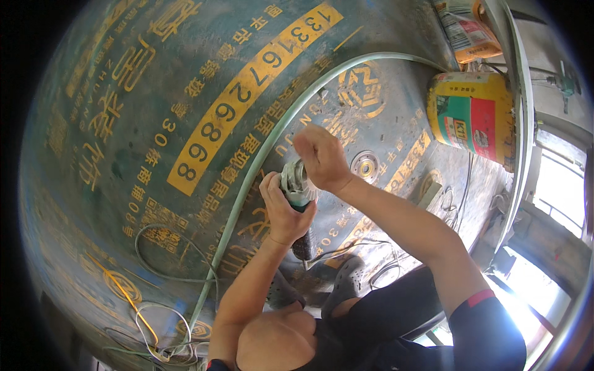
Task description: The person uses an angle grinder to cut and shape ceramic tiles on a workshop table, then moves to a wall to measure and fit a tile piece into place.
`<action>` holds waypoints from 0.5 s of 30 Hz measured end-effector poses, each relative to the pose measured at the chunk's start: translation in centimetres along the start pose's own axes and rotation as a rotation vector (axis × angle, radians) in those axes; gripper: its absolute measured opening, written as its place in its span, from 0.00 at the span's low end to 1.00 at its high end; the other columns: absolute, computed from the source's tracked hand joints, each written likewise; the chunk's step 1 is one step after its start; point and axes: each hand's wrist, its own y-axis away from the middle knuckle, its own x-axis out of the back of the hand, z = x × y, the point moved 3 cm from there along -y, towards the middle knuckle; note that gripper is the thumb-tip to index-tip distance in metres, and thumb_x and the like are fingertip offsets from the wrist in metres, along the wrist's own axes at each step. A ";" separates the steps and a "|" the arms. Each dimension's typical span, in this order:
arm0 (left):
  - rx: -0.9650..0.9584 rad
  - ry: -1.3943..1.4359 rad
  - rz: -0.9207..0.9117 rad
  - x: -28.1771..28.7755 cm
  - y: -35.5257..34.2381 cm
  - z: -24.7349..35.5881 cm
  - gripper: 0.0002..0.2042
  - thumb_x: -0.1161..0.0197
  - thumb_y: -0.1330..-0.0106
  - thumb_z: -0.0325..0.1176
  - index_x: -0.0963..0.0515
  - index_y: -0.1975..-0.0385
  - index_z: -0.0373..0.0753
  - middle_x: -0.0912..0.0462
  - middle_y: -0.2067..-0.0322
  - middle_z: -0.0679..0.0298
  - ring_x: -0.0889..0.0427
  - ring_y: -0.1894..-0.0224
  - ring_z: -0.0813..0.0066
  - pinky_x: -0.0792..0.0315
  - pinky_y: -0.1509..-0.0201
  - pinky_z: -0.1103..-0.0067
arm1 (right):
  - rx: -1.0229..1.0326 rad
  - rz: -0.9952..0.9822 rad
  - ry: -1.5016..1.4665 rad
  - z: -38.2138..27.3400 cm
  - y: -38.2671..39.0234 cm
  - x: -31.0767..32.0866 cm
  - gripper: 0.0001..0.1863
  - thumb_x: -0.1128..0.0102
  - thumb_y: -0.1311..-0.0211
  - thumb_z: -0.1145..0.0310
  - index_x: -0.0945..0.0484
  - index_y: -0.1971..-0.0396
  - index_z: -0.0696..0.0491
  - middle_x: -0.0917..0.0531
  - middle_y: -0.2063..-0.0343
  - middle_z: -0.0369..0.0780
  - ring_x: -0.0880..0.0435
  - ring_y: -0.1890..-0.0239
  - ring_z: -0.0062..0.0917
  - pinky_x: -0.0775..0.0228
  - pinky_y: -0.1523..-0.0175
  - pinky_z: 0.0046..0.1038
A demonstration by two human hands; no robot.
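Note:
My left hand [284,216] is wrapped round a green and black angle grinder [303,247], held below its metal head [292,179]. My right hand [322,157] is closed at the top of that head; what lies inside its fingers is hidden. A round grinding disc [365,177] lies flat on the printed green floor covering just right of my right hand.
A pale hose [245,185] curves across the floor covering [105,154]. Loose cables [148,324] lie at lower left and beside my feet [343,278]. A yellow bucket [470,117] and an orange bag [470,34] stand at upper right, near a pale ledge [523,74] and bright openings.

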 end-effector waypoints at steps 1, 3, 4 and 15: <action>-0.009 -0.002 0.000 0.0 0.0 0.0 0.38 0.28 0.56 0.31 0.41 0.45 0.28 0.37 0.49 0.42 0.37 0.46 0.45 0.41 0.41 0.58 | 0.406 -0.052 0.053 -1.0 -0.4 0.2 0.26 0.49 0.32 0.49 0.30 0.81 0.56 0.30 0.83 0.45 0.34 0.80 0.40 0.38 0.71 0.36; -0.012 -0.013 -0.022 0.0 -0.1 -0.3 0.39 0.28 0.57 0.32 0.41 0.45 0.27 0.36 0.50 0.42 0.37 0.46 0.44 0.41 0.41 0.58 | 0.896 -0.199 0.158 -2.0 0.3 0.1 0.24 0.44 0.36 0.49 0.31 0.85 0.51 0.32 0.83 0.40 0.30 0.79 0.37 0.38 0.74 0.36; -0.022 -0.025 -0.044 0.0 -0.1 -0.4 0.39 0.28 0.57 0.33 0.41 0.44 0.27 0.36 0.50 0.42 0.37 0.46 0.43 0.40 0.41 0.58 | 0.893 -0.204 0.157 -2.0 0.4 0.0 0.24 0.44 0.36 0.49 0.31 0.85 0.51 0.32 0.83 0.40 0.30 0.79 0.37 0.38 0.74 0.36; 0.004 -0.005 -0.056 0.5 -0.2 -0.5 0.39 0.29 0.57 0.33 0.42 0.43 0.28 0.37 0.49 0.43 0.37 0.45 0.46 0.42 0.40 0.59 | 0.590 -0.041 -0.030 -1.0 0.6 -1.4 0.26 0.43 0.35 0.52 0.33 0.90 0.52 0.34 0.87 0.41 0.33 0.83 0.37 0.42 0.78 0.36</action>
